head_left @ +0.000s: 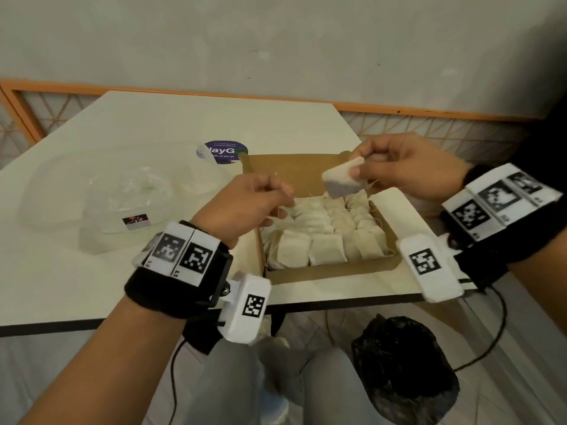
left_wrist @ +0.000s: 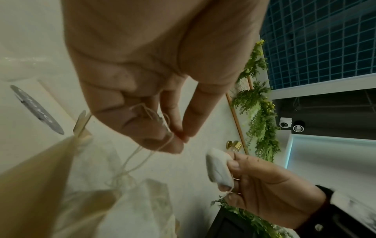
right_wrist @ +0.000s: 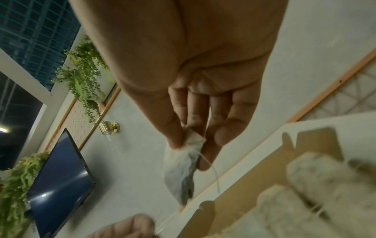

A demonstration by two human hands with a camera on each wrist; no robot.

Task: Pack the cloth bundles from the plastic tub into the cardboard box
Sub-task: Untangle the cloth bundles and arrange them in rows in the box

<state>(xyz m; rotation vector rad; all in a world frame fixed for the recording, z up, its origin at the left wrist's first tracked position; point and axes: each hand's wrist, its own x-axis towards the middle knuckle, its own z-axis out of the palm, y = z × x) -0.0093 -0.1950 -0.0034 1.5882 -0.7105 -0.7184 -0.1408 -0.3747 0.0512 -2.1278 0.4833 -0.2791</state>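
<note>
A small cloth bundle is being pinched by the right hand above the cardboard box. Loose thread is being pinched by the left hand. It is probably light and soft, so its sides are best being held.

Beyond the hands a pale grey wall rises behind a white table. An orange-framed lattice panel runs along its foot. Up to the side hang green plants, a brass wall lamp, a dark screen and a blue grid window. Below the hands sits a black bag.
</note>
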